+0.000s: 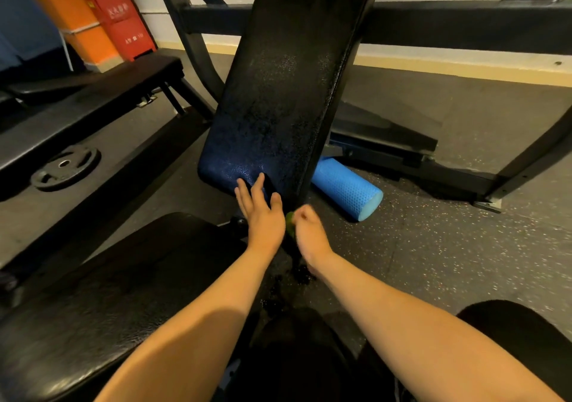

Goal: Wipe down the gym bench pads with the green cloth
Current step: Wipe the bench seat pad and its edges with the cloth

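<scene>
Looking down at this, the back pad runs its long axis from about 6 o'clock up toward 12, tilting slightly to 1, so any wipe has to travel up that line. The green cloth is bunched in the right hand, fingers curled tight around it, right at the pad's bottom right edge. The left hand lies flat with fingers spread on the pad's lower end, around 11 o'clock from the cloth. The right hand's clearly the one nearer. The seat pad sits at 8 o'clock, probably next.
</scene>
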`<state>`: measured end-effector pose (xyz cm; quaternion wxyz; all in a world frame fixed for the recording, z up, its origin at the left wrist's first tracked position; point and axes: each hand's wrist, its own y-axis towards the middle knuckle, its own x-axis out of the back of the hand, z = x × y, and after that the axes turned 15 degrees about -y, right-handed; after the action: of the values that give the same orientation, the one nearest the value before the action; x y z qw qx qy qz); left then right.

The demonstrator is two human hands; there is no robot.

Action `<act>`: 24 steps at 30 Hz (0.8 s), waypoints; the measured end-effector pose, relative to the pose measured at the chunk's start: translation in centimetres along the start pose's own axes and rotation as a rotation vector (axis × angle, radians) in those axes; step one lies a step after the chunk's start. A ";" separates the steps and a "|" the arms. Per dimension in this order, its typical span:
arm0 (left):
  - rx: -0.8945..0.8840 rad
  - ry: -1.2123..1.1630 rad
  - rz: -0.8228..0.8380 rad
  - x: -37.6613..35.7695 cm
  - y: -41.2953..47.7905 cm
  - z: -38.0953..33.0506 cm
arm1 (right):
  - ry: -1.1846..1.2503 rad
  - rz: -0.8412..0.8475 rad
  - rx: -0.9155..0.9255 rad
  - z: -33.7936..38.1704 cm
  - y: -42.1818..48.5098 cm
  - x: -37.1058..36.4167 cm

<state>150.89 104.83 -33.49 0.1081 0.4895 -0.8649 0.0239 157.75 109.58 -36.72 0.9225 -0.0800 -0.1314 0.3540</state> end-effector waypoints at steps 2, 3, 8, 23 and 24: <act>0.014 0.011 0.041 0.7 -0.2 -0.1 | 0.010 0.151 0.012 -0.8 -2.1 -1.8; 0.027 0.008 0.047 1.1 -0.1 -0.4 | 0.059 0.152 0.021 -0.6 -2.7 -2.4; 0.091 -0.055 -0.121 4.5 0.9 -1.6 | -0.090 -0.012 0.352 4.5 -0.9 -1.1; 0.272 -0.589 -0.705 8.7 8.8 0.3 | -1.421 -0.066 1.081 8.9 8.2 1.6; 0.319 -0.660 -0.670 8.4 9.7 0.4 | -1.454 -0.085 1.092 8.6 8.2 1.3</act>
<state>138.40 102.77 -31.51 -0.2459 0.7325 -0.6338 -0.0363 150.96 116.94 -30.30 0.5342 0.6160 -0.4978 0.2957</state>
